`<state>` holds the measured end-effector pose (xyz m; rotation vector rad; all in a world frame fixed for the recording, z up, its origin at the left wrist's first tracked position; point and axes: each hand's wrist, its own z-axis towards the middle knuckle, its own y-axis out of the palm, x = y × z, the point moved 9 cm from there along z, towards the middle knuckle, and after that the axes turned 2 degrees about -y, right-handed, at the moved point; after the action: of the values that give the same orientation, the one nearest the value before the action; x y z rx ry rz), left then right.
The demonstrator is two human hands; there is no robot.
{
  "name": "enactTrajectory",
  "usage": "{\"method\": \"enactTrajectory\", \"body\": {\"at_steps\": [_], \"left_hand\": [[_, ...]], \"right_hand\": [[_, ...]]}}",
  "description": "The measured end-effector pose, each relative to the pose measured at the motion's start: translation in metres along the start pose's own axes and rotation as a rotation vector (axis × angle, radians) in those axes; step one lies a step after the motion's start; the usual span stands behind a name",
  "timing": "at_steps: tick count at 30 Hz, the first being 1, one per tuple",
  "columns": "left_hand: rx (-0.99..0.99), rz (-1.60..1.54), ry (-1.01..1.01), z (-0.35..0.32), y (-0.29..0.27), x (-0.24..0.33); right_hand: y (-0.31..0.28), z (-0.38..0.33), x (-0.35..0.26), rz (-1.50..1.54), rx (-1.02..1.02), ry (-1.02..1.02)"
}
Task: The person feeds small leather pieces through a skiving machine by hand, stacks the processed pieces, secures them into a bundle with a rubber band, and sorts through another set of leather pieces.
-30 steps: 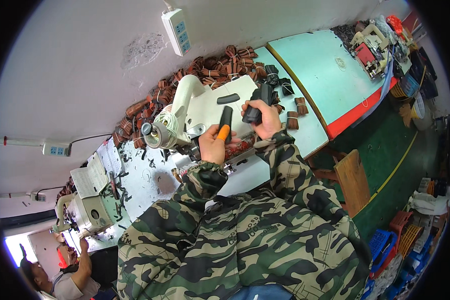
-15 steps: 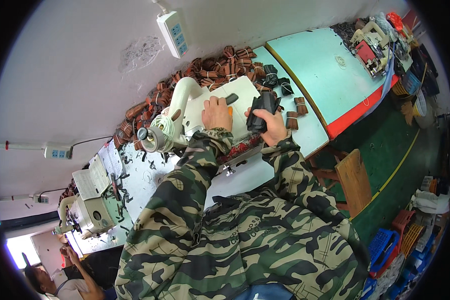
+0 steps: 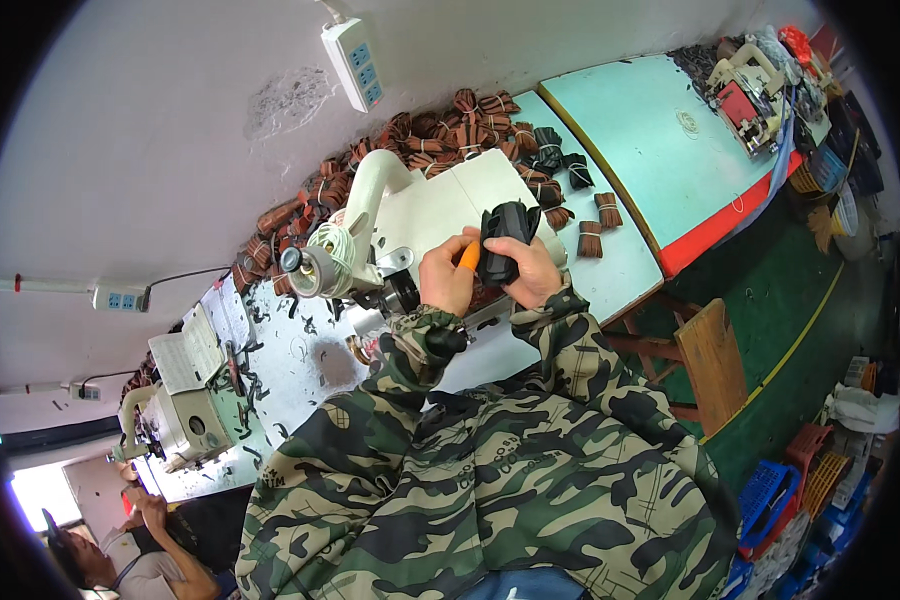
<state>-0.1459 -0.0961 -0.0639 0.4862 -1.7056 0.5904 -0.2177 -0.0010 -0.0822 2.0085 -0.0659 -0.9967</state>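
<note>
My right hand is wrapped round a bundle of black strips, its thumb across the near face. At the bundle's left edge is my left hand, with fingers bent and closed against it. An orange finger cover sits on one digit of that hand, next to the black strips. Both hands are above the near edge of a cream sewing machine, whose curved arm rises on the left. What the left fingertips press on is partly hidden by the bundle.
Brown tied bundles are heaped behind the machine, and two more lie right. Scraps litter the table at left. A wooden stool stands at right. A second machine and a co-worker are far left.
My left hand has come off the machine's flat top, nearer me, to the bundle. The dark strip there no longer shows. My right hand has turned the bundle upright and drawn it slightly nearer.
</note>
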Motion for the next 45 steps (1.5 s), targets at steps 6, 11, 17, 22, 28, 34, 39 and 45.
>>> {"method": "enactTrajectory", "body": {"at_steps": [6,11,17,22,28,34,39,45], "left_hand": [[-0.011,0.476,0.069,-0.047,-0.031,0.026],[-0.181,0.383,0.474,-0.091,-0.037,0.061],[-0.405,0.26,0.21,-0.132,-0.041,0.027],[-0.279,0.247,0.328,-0.131,-0.05,0.027],[-0.323,0.158,0.329,-0.139,-0.047,0.011],[-0.26,0.111,0.283,-0.131,-0.059,0.011],[-0.259,0.588,0.492,-0.135,-0.059,0.036],[-0.335,0.587,0.572,-0.136,-0.054,0.042]], "right_hand": [[0.008,-0.029,0.027,-0.015,0.008,0.101],[0.034,-0.094,0.076,-0.205,-0.285,0.353],[0.054,-0.137,0.099,-0.498,-0.82,0.574],[0.053,-0.137,0.125,-0.527,-0.846,0.62],[0.052,-0.124,0.117,-0.618,-0.751,0.259],[0.032,-0.118,0.123,-0.478,-0.339,0.507],[0.048,-0.111,0.117,-0.066,-0.306,0.611],[0.044,-0.112,0.116,-0.116,-0.366,0.628]]}}
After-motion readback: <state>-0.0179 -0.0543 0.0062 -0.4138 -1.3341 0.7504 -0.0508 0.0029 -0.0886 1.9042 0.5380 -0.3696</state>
